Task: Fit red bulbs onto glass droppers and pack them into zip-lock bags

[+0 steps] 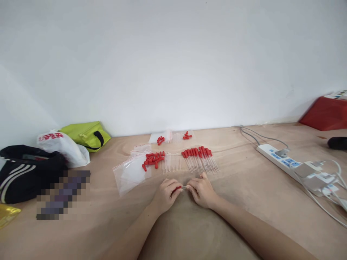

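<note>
A pale wall (179,65) fills my upper frame, with the brown bench (238,213) beneath it. At lower centre I see the left hand (166,195) with its fingers closed on a red bulb (178,188), while the right hand (201,189) pinches a clear tube (184,187) just to the bulb's right. Both long axes run left to right across the frame, in line, the bulb pointing right towards the tube; I can't tell how deep they meet. Above right, capped droppers (200,157) lie with red ends towards the wall.
</note>
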The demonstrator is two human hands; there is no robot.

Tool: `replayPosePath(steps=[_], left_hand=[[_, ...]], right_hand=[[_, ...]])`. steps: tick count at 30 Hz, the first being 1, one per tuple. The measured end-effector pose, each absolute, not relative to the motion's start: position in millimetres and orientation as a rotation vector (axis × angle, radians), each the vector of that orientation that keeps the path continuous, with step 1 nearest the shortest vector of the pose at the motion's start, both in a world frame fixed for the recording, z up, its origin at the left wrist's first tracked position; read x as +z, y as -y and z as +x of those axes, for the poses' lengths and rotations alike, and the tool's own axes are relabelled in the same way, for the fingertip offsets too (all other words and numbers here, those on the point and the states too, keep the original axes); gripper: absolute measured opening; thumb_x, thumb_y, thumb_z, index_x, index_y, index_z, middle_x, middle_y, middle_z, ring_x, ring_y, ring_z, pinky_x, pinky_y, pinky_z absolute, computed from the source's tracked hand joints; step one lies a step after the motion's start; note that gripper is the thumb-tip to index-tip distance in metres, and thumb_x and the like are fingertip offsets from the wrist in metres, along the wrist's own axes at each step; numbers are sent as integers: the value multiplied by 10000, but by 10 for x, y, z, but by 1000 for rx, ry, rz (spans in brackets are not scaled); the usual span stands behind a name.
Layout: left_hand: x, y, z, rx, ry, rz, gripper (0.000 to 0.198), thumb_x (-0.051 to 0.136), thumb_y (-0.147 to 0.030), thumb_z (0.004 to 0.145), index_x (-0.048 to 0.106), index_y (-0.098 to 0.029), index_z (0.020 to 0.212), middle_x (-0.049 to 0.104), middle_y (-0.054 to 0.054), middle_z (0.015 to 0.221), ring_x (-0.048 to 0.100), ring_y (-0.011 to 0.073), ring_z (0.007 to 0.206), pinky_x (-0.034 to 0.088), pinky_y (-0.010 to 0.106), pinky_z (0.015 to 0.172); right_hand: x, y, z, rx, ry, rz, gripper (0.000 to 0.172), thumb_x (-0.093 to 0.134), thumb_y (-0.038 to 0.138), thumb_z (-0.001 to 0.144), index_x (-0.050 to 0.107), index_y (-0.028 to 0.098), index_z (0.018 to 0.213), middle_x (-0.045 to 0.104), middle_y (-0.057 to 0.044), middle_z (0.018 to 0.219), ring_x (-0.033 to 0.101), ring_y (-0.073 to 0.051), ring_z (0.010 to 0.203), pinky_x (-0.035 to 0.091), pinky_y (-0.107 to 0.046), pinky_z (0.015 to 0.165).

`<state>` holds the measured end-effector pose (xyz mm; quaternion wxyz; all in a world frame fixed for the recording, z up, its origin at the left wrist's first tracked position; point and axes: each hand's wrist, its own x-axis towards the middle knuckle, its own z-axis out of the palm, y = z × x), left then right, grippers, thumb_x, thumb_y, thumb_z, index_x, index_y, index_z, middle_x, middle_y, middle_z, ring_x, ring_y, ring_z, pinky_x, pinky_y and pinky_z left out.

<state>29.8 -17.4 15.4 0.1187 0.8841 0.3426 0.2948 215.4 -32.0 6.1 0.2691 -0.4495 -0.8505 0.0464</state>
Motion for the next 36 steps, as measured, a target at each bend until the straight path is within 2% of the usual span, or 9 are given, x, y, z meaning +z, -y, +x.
replayPosePath(steps=[5,14,17,21,24,27,31,36], left_hand=[[103,108,243,888,-1015,2543,238,432,-326,873,616,-188,812,653,7,718,574,129,650,391,271,654],[131,144,261,856,-1059,2470,222,476,-296,848,605,-178,711,657,-1,680,576,122,620,394,276,660],[166,159,268,816,-1066,2481,220,451,-269,857,612,-184,734,643,2,677,569,127,632,397,277,656],[168,159,256,774,-1066,2524,237,397,-258,874,621,-201,826,616,20,732,555,148,711,411,289,687],[119,133,228,849,-1155,2463,239,412,-267,861,546,-230,1055,594,35,889,539,165,827,420,316,765],[62,101,207,913,-1308,2323,392,457,-271,827,395,-231,1212,559,39,943,530,152,770,442,315,734],[54,96,218,841,-1306,2315,408,502,-231,780,406,-225,1177,550,25,881,517,148,725,447,317,713],[109,120,234,822,-1296,2308,386,504,-197,769,433,-216,1148,552,22,852,517,149,729,449,316,711]], right_hand=[[83,265,2210,24,2328,-1137,266,373,258,883,592,188,749,611,0,680,463,-112,636,155,-290,639],[68,247,2291,-260,2302,-1039,238,444,277,858,607,195,705,555,9,555,403,-124,637,148,-306,626],[85,265,2274,-345,2296,-1019,238,455,272,854,592,193,675,532,16,528,399,-124,638,153,-309,632],[120,311,2236,-401,2304,-1052,208,485,263,835,602,195,677,559,2,606,415,-125,668,164,-309,635],[123,288,2260,-339,2264,-1164,207,488,260,827,623,200,683,583,-10,654,445,-126,687,170,-303,628],[112,156,2354,-219,2053,-1437,265,435,286,847,648,209,710,612,-16,669,489,-126,681,185,-291,633],[120,-113,2468,-68,1641,-1813,289,414,332,837,659,201,758,645,-32,695,543,-155,699,214,-287,650],[140,-345,2457,58,1441,-1991,241,448,342,807,641,198,810,662,-47,718,568,-202,742,229,-317,696]])
